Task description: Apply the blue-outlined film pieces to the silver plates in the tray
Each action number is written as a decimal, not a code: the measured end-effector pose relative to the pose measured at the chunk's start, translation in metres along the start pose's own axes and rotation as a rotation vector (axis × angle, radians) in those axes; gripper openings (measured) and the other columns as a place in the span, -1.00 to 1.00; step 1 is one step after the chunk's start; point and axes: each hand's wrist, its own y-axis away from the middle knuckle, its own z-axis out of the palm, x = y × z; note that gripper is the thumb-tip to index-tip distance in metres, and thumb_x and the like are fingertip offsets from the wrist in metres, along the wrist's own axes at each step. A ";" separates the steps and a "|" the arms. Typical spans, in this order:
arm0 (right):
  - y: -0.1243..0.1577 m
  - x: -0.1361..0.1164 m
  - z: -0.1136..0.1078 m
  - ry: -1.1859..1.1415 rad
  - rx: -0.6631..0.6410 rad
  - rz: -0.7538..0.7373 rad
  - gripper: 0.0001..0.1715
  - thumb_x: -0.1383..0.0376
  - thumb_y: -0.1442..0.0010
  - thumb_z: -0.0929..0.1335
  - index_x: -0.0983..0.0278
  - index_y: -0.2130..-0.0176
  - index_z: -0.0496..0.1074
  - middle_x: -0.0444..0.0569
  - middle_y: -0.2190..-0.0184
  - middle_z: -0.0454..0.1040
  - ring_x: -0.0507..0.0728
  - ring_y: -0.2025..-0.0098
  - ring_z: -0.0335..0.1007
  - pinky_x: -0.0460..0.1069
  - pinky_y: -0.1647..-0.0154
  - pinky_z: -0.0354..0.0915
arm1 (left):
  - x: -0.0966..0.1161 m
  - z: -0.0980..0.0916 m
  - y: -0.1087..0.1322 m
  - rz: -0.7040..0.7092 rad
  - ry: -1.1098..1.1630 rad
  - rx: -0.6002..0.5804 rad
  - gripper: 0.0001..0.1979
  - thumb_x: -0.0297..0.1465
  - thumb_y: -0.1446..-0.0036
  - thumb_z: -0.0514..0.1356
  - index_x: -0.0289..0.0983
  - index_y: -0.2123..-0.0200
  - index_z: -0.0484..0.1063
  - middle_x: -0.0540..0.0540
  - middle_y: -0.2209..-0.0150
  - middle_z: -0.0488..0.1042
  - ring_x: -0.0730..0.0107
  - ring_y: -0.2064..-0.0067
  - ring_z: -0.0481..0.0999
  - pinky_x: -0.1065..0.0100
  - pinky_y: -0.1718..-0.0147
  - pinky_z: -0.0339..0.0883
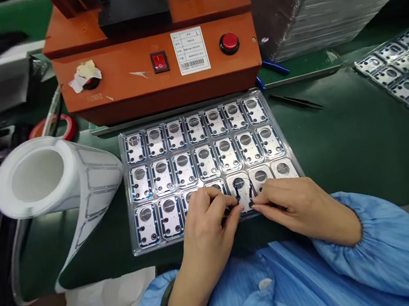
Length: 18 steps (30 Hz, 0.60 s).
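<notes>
A clear plastic tray (128,187) holds rows of small silvery plates with blue edges, each with a grey disc. Over one plate (241,191) in the front row, a thin black looped strip (251,192), like a gasket, is stretched between my hands. My left hand (209,223) pinches its left end between thumb and forefinger. At the other end, the fingertips of my right hand (296,205) are closed on the strip too. Whether the strip touches the plate is hard to tell. My left hand hides part of the front row.
Behind the tray stands an orange machine (116,79) with red switches. A roll of white backing film (35,177) is at left. Black tweezers (296,102) and blue-handled pliers (275,67) lie right. A second tray (407,67) and wrapped stacked trays (337,8) are further right.
</notes>
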 end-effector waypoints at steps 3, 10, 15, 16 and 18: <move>0.001 0.001 0.001 -0.018 -0.012 0.008 -0.83 0.34 -0.28 0.28 0.26 0.38 0.37 -0.15 0.49 0.39 0.01 0.47 0.33 -0.09 0.48 0.14 | 0.003 -0.003 0.000 -0.029 0.018 -0.030 -0.94 -0.48 -0.10 0.24 -0.27 0.31 0.41 -0.07 0.31 0.33 0.29 0.22 0.34 0.24 0.25 0.28; 0.007 0.011 0.012 -0.052 -0.038 -0.011 -0.78 0.22 -0.34 0.22 0.18 0.36 0.32 -0.19 0.49 0.38 0.03 0.50 0.36 -0.09 0.52 0.15 | 0.012 -0.016 -0.004 -0.162 -0.006 -0.224 -0.83 -0.42 -0.04 0.30 -0.23 0.29 0.39 -0.06 0.25 0.35 0.25 0.15 0.34 0.25 0.19 0.30; 0.007 0.018 0.019 -0.007 -0.049 -0.013 -0.75 0.16 -0.33 0.21 0.16 0.38 0.27 -0.21 0.50 0.38 0.03 0.52 0.37 -0.08 0.54 0.17 | 0.017 -0.021 -0.008 -0.169 -0.076 -0.299 -0.80 -0.40 -0.04 0.31 -0.23 0.27 0.36 -0.06 0.21 0.34 0.24 0.11 0.33 0.25 0.15 0.31; 0.006 0.018 0.019 0.007 -0.048 -0.014 -0.75 0.17 -0.33 0.21 0.16 0.38 0.27 -0.21 0.50 0.38 0.03 0.52 0.37 -0.08 0.55 0.17 | 0.017 -0.021 -0.009 -0.169 -0.093 -0.310 -0.81 -0.40 -0.05 0.30 -0.24 0.27 0.36 -0.06 0.21 0.34 0.24 0.11 0.33 0.25 0.15 0.31; 0.005 0.017 0.019 0.030 -0.051 -0.019 -0.75 0.18 -0.34 0.20 0.16 0.39 0.26 -0.21 0.50 0.38 0.04 0.51 0.38 -0.08 0.55 0.18 | 0.018 -0.021 -0.010 -0.170 -0.122 -0.327 -0.82 -0.40 -0.06 0.29 -0.23 0.28 0.34 -0.06 0.20 0.34 0.23 0.12 0.33 0.24 0.17 0.31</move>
